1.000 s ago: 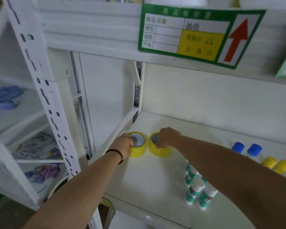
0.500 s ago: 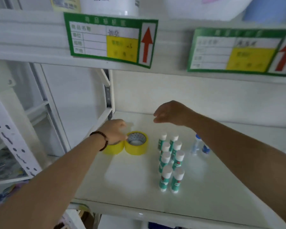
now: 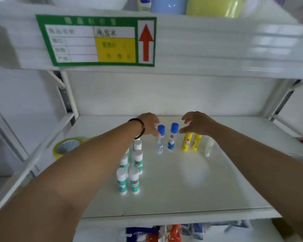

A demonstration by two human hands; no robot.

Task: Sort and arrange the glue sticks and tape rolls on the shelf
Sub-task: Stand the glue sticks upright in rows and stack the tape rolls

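Note:
Two blue-capped glue bottles stand at the middle of the white shelf: a clear one and a blue-labelled one. My left hand, with a dark bead bracelet, touches the clear bottle's cap with its fingertips. Fingers spread, my right hand hovers just right of the blue-labelled bottle, above two yellow glue sticks. A double row of white-capped teal glue sticks runs toward the front. Yellow tape rolls lie at the left, partly hidden by my left forearm.
A whitish bottle stands right of the yellow sticks. A green price label with a red arrow hangs on the upper shelf's edge. Coloured containers sit above. Packaged goods fill the shelf below. Slanted side braces frame the shelf.
Both hands left the yellow tape rolls and moved right to the blue-capped glue bottles. The view swung right, bringing the yellow glue sticks into sight.

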